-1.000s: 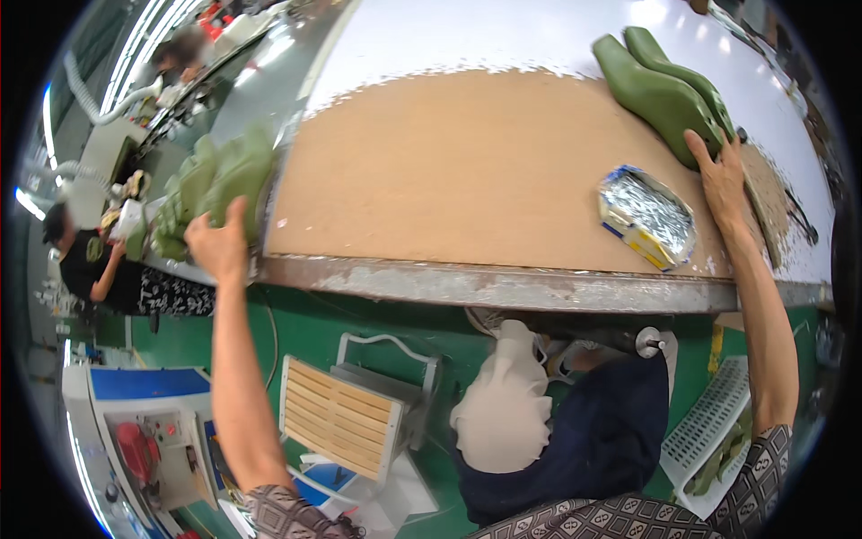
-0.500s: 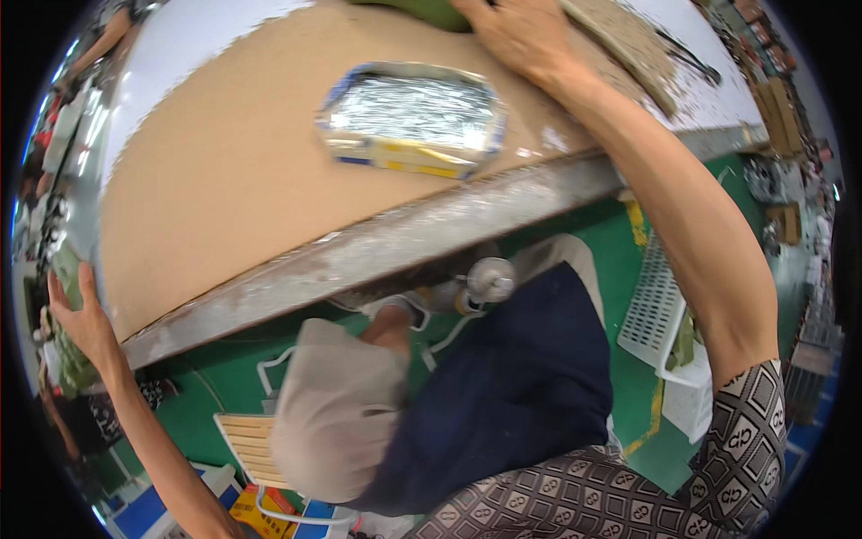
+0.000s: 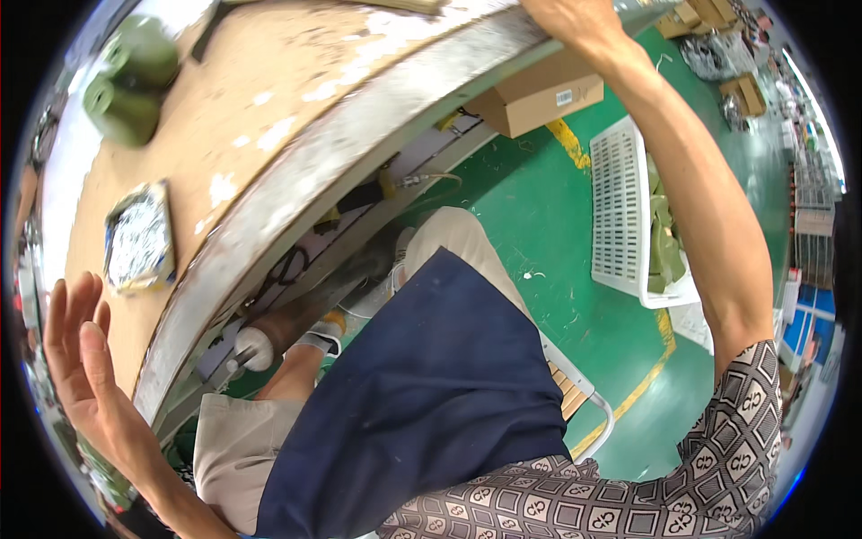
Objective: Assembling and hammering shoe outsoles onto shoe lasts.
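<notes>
My left hand point(image 3: 90, 364) is raised at the left, beside the near edge of the worktable point(image 3: 224, 117). Its fingers are stretched out and it holds nothing. Just above it lies a small open box point(image 3: 139, 238) filled with shiny silvery pieces, too small to make out. Farther up the table stands a rounded green object point(image 3: 126, 112) with two lobes, each with a hole, and neither hand touches it. At the top, my right hand point(image 3: 575, 22) reaches to the table's edge; the picture's rim cuts off its fingers, so I cannot see whether they grip anything.
A white perforated basket point(image 3: 620, 211) with green pieces point(image 3: 664, 238) stands on the green floor at the right. An open cardboard box point(image 3: 548, 99) sits by the table's underside. A slatted wooden seat point(image 3: 566, 386) is beside my legs. Pale scraps point(image 3: 220, 187) dot the tabletop.
The view has swung to the right, so the box of silvery pieces and the green object now appear at the left. My right hand has come away from the green object.
</notes>
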The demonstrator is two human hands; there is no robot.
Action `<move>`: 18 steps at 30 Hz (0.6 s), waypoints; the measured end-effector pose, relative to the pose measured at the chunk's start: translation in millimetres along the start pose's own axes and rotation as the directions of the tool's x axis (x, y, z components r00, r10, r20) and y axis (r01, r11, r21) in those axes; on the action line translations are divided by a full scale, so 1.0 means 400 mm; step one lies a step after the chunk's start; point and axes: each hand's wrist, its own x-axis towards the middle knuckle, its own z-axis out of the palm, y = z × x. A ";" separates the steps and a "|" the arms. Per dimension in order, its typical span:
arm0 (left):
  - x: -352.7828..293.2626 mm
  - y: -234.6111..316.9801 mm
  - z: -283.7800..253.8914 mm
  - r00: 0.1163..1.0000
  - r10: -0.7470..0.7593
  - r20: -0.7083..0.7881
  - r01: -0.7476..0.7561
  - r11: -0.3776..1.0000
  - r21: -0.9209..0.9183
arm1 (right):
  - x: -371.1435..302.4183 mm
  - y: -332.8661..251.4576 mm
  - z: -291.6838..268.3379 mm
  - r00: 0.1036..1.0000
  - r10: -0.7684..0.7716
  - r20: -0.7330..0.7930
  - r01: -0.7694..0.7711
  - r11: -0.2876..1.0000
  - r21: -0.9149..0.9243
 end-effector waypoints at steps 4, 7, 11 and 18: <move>0.027 0.050 0.062 0.996 -0.046 0.074 0.041 0.997 0.066 | -0.031 0.152 -0.043 0.974 -0.007 0.228 0.033 0.993 -0.111; 0.052 0.066 0.091 0.995 -0.053 0.084 0.045 0.995 0.092 | -0.038 0.117 -0.012 1.000 -0.005 -0.023 0.004 1.000 -0.020; 0.064 0.081 0.161 0.994 -0.024 0.107 0.015 0.997 0.081 | -0.061 0.112 -0.006 0.957 0.057 -0.284 -0.012 0.988 0.156; 0.073 0.049 0.164 0.977 0.048 0.210 -0.125 0.921 0.369 | -0.059 0.142 0.045 0.991 0.019 -0.134 0.002 0.988 0.155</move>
